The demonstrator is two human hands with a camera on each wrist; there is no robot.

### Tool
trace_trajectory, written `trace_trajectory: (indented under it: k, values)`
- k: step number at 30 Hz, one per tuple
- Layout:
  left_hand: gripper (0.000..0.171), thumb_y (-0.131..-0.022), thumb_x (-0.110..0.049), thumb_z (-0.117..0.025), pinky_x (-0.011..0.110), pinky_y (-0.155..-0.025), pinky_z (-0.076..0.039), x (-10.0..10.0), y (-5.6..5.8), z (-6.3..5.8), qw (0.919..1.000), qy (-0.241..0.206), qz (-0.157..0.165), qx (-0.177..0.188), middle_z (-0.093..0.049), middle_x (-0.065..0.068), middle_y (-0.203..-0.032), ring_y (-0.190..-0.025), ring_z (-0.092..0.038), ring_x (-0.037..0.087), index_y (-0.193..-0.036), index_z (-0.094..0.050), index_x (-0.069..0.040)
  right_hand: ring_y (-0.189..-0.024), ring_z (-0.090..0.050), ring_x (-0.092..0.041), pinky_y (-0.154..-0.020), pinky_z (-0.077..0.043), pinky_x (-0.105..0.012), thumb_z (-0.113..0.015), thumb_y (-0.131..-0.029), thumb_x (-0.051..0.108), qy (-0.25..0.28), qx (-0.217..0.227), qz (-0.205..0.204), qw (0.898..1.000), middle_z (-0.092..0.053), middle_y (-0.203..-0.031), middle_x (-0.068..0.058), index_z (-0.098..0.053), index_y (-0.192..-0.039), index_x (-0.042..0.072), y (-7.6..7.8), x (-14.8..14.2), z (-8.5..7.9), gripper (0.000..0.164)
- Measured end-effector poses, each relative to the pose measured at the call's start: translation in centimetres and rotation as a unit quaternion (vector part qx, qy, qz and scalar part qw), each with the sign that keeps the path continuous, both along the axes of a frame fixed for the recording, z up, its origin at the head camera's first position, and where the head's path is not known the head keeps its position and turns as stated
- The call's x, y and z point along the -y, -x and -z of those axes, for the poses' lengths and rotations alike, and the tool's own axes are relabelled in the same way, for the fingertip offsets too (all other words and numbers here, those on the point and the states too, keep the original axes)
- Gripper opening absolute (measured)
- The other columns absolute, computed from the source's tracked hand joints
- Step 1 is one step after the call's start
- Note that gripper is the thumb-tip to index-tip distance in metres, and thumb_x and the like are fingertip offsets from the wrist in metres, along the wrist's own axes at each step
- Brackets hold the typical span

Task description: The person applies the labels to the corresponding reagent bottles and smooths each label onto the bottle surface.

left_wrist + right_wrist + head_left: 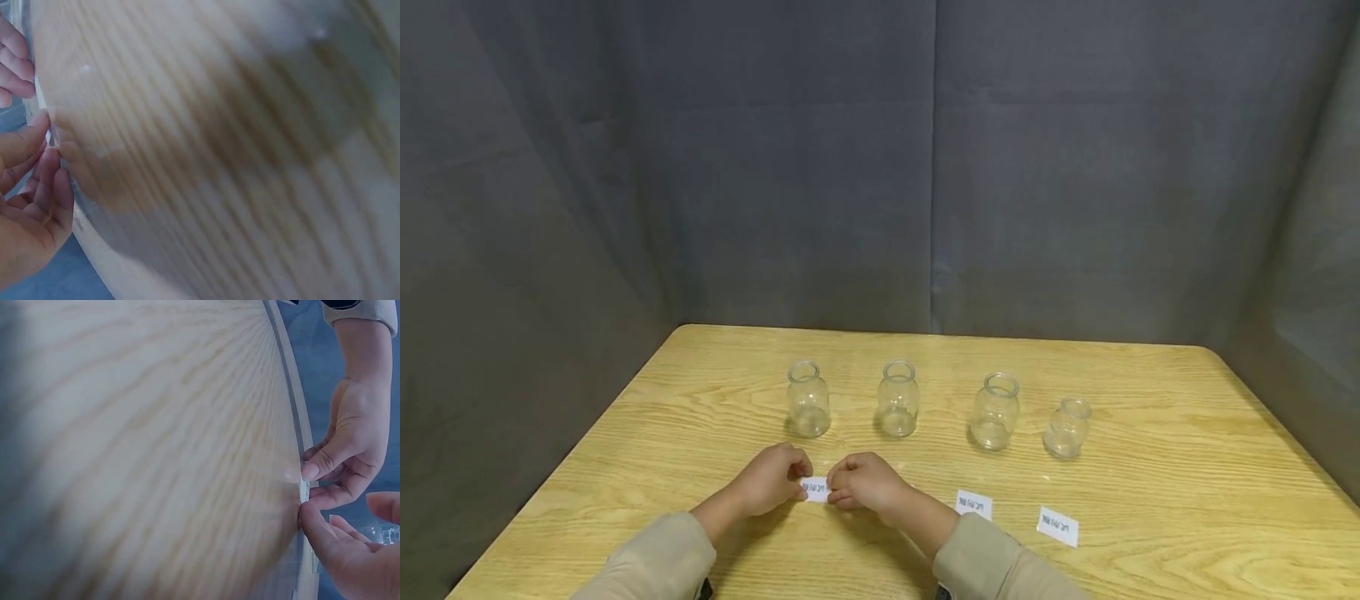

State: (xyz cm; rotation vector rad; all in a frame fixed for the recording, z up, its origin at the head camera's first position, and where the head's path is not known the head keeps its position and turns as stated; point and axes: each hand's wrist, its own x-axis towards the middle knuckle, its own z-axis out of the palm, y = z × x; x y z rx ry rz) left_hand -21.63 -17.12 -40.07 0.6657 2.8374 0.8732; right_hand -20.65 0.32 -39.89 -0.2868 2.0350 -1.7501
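Note:
Both hands meet at a small white card (816,489) with dark writing, low over the table in the head view. My left hand (772,481) pinches the card's left end between thumb and fingers. At the opposite end, the fingers of my right hand (867,483) pinch it, covering that edge. The left wrist view shows the left hand (34,206) with thumb and fingertips together on the card's thin edge. Seen from the right wrist, the right hand (350,556) is close to the left hand (353,444), the card's edge between them.
Behind the hands stand several clear glass jars in a row: a left jar (808,404), a second jar (898,404), a third jar (996,417) and a smaller jar (1067,432). Two more cards, one (974,503) partly behind the right sleeve and another (1057,527), lie on the wooden table (1187,467).

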Motion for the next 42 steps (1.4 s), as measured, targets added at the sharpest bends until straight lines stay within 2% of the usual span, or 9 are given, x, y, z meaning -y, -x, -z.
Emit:
trace_trajectory:
  k: [9,17,27,32,36,42]
  values:
    - [0.019,-0.066,0.001,-0.070,0.025,-0.061,-0.042,0.1,0.1,0.6,0.9998,-0.009,-0.017,-0.011,-0.049,0.001,-0.075,-0.070,-0.047,0.012,-0.081,-0.058,-0.003,-0.078,-0.056,-0.023,-0.071,-0.048,-0.033,-0.047,-0.083,0.002,0.019,0.025,0.017,0.999,-0.055,-0.089,-0.016,-0.052,-0.092,-0.011,0.1,0.7,0.0,0.017]
    - [0.020,-0.066,0.002,-0.070,0.027,-0.062,-0.040,-0.1,0.1,0.5,0.9987,-0.019,-0.041,0.021,-0.046,0.003,-0.076,-0.071,-0.044,0.014,-0.079,-0.055,-0.002,-0.075,-0.054,-0.020,-0.070,-0.047,-0.032,-0.048,-0.082,0.001,0.026,0.027,0.030,0.999,-0.055,-0.086,-0.015,-0.051,-0.091,-0.011,0.3,0.9,0.1,0.015]
    - [0.021,-0.065,0.000,-0.070,0.023,-0.057,-0.036,-0.1,-0.1,0.5,0.9979,-0.023,-0.054,0.026,-0.040,0.004,-0.075,-0.068,-0.040,0.014,-0.075,-0.052,-0.003,-0.079,-0.052,-0.022,-0.073,-0.045,-0.033,-0.049,-0.081,-0.001,0.024,0.026,0.029,0.999,-0.053,-0.090,-0.015,-0.049,-0.097,-0.012,0.3,0.9,-0.1,0.020]
    - [0.020,-0.067,0.000,-0.070,0.024,-0.059,-0.038,-0.2,-0.1,0.6,0.9973,-0.029,-0.057,0.035,-0.041,0.004,-0.077,-0.070,-0.042,0.014,-0.076,-0.052,-0.002,-0.075,-0.051,-0.021,-0.070,-0.046,-0.032,-0.048,-0.081,-0.002,0.024,0.026,0.055,0.998,-0.052,-0.088,-0.015,-0.047,-0.100,-0.012,0.4,1.2,-0.2,0.022]
    - [0.019,-0.068,0.001,-0.068,0.025,-0.060,-0.040,0.0,-0.1,0.7,0.9964,-0.041,-0.056,0.048,-0.042,0.005,-0.079,-0.071,-0.042,0.015,-0.078,-0.052,-0.002,-0.069,-0.049,-0.019,-0.066,-0.046,-0.030,-0.047,-0.078,-0.004,0.021,0.025,0.079,0.996,-0.050,-0.083,-0.014,-0.046,-0.094,-0.010,0.4,1.5,0.0,0.017]
    - [0.020,-0.068,-0.001,-0.068,0.026,-0.061,-0.039,0.4,-0.1,0.8,0.9959,-0.063,-0.042,0.050,-0.042,0.005,-0.080,-0.072,-0.042,0.016,-0.081,-0.052,-0.003,-0.063,-0.046,-0.016,-0.061,-0.045,-0.026,-0.048,-0.076,-0.005,0.010,0.027,0.073,0.997,-0.050,-0.079,-0.013,-0.047,-0.087,-0.006,0.3,1.6,-0.1,0.011]
